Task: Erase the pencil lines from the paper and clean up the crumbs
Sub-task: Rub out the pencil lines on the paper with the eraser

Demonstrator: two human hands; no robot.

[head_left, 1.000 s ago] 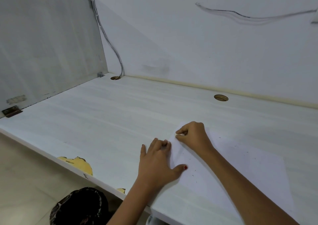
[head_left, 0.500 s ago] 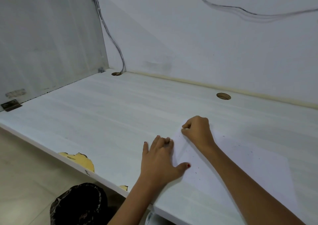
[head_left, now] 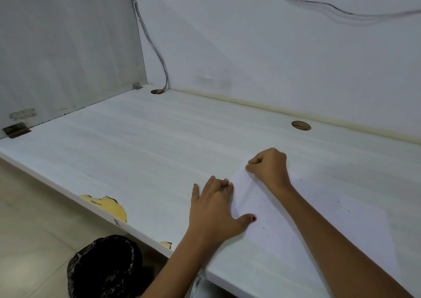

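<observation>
The paper (head_left: 319,220) lies flat on the desk (head_left: 141,152), near the front edge and toward the right side. The left hand (head_left: 216,209) is spread open, palm down, straddling the sheet's left edge with the thumb on the paper, apparently to pin it against sliding. The right hand (head_left: 270,166) is curled into a closed fist at the sheet's far-left corner, thumb and forefinger pinched together; an eraser is likely held there, but none can be seen, so what the fist grips cannot be told. Dark crumbs (head_left: 264,227) are scattered over the sheet, sparse and well apart. No pencil lines are clearly legible from here. A bin (head_left: 102,268) lined with a dark bag stands on the floor below the desk's front edge, just left of the arms, well placed to receive the crumbs. Judgement: erasing is at its last corner; the clean-up is not yet done.
</observation>
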